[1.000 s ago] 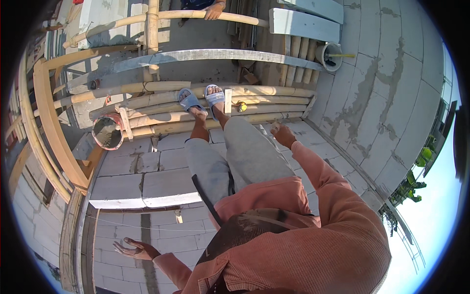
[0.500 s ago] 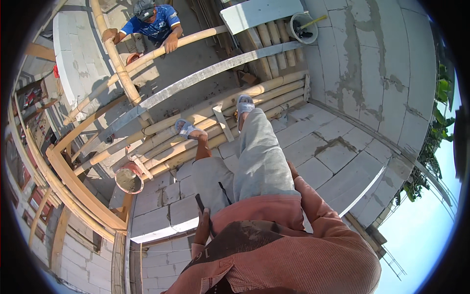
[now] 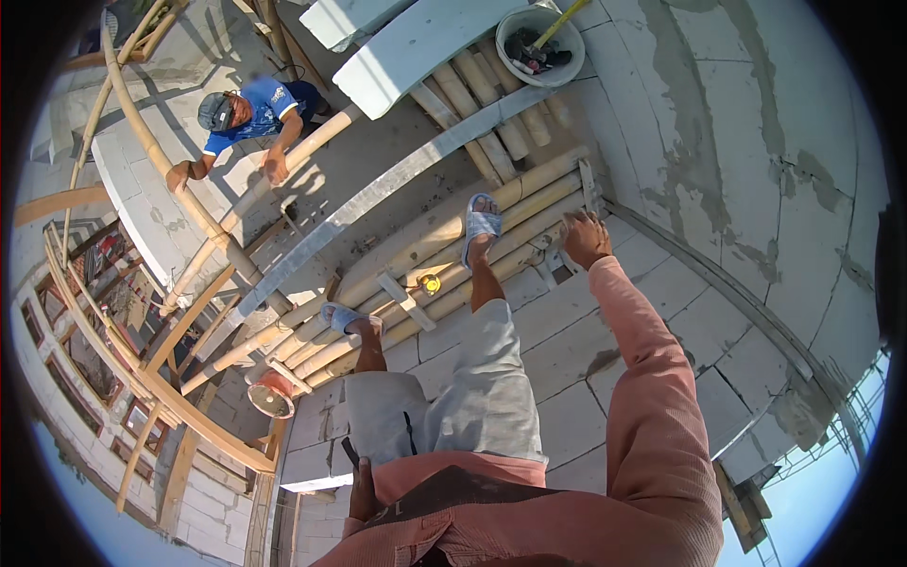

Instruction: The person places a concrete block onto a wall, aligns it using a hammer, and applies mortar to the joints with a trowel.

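Note:
My right arm reaches forward, and my right hand (image 3: 587,238) is over the pale block wall top (image 3: 557,369), close to the right ends of the bamboo poles (image 3: 444,266). Its fingers are loosely bent, with no object visible in them. Low by my waist, my left hand (image 3: 363,491) closes beside a dark, narrow thing (image 3: 350,454) whose kind I cannot make out. Between my sandalled feet, a small round yellow object (image 3: 430,283), resembling a tape measure, shows against the poles. A short wooden batten (image 3: 406,302) crosses them.
Below, a co-worker in a blue shirt (image 3: 269,102) grips bamboo. A bucket with tools (image 3: 541,52) stands near a pale slab (image 3: 425,52). A mortar bucket (image 3: 271,394) is at left. A grey metal beam (image 3: 378,184) spans the gap; a block wall (image 3: 709,123) rises at right.
My right hand has swung from beside my thigh forward to the pole ends. The yellow object has come into sight. My view has shifted, and the co-worker's head has turned upward.

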`<state>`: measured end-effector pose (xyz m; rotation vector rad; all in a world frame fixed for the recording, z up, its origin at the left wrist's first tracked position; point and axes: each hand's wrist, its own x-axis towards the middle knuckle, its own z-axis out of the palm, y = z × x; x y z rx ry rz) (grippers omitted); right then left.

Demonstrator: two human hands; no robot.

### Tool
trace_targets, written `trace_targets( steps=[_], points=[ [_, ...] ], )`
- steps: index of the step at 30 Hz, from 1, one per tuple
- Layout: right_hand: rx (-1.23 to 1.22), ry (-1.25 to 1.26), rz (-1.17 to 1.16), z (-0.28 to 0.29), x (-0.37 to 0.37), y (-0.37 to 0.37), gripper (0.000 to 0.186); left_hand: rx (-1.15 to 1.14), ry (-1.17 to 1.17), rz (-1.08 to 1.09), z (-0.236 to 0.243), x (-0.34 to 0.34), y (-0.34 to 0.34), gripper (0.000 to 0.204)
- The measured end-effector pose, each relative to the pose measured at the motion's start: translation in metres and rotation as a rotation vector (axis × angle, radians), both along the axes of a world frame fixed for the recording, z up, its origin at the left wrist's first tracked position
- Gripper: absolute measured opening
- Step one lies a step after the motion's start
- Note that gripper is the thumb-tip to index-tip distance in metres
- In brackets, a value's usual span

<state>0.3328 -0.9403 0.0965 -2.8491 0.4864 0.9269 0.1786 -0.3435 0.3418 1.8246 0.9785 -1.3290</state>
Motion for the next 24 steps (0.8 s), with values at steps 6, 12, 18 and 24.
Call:
trace_targets(
  steps=[6,12,18,24],
  points=[
    [-0.261,-0.227,0.338,-0.104,0.187,-0.140,0.022,0.170,0.085,0.024,-0.002,0.024,-0.074,0.068],
    [-0.205,-0.120,0.357,-0.117,0.331,-0.184,0.044,0.277,0.137,0.078,-0.005,0.024,-0.124,0.068],
    [-0.399,-0.504,0.533,-0.189,0.400,-0.244,0.031,0.313,0.158,0.157,-0.019,0.020,-0.154,0.068],
    [-0.601,-0.501,0.637,-0.229,0.434,-0.280,0.034,0.345,0.168,0.237,-0.030,0.016,-0.171,0.068]
  ],
)
